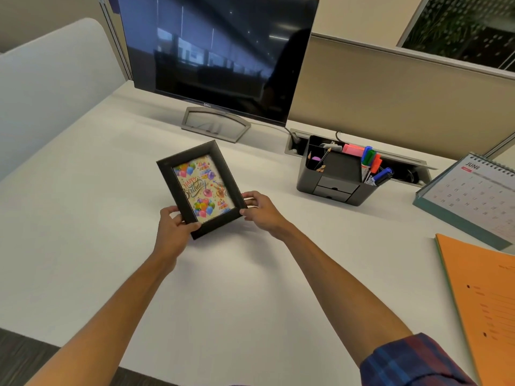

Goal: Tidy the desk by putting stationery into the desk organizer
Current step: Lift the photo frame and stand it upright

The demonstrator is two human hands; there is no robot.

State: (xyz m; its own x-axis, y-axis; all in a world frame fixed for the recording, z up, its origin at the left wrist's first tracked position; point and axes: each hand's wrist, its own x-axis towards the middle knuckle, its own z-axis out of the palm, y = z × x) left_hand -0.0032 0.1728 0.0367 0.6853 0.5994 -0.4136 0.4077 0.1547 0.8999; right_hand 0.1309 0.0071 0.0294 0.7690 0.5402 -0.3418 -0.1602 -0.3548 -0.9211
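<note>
A black photo frame (201,188) with a colourful birthday picture is held tilted over the middle of the white desk (83,218). My left hand (175,225) grips its lower left corner, thumb on the front. My right hand (260,210) pinches its lower right edge. The black desk organizer (338,181) stands to the right, apart from both hands. Pencils (320,160) stick up in its left compartment. Several markers (372,164) and a pink highlighter (352,149) fill its right side.
A dark monitor (220,57) on a grey stand (214,123) is at the back. A desk calendar (471,196) and an orange folder (485,296) lie at the right. A cable tray (401,162) sits behind the organizer, with a partition wall (390,96) beyond.
</note>
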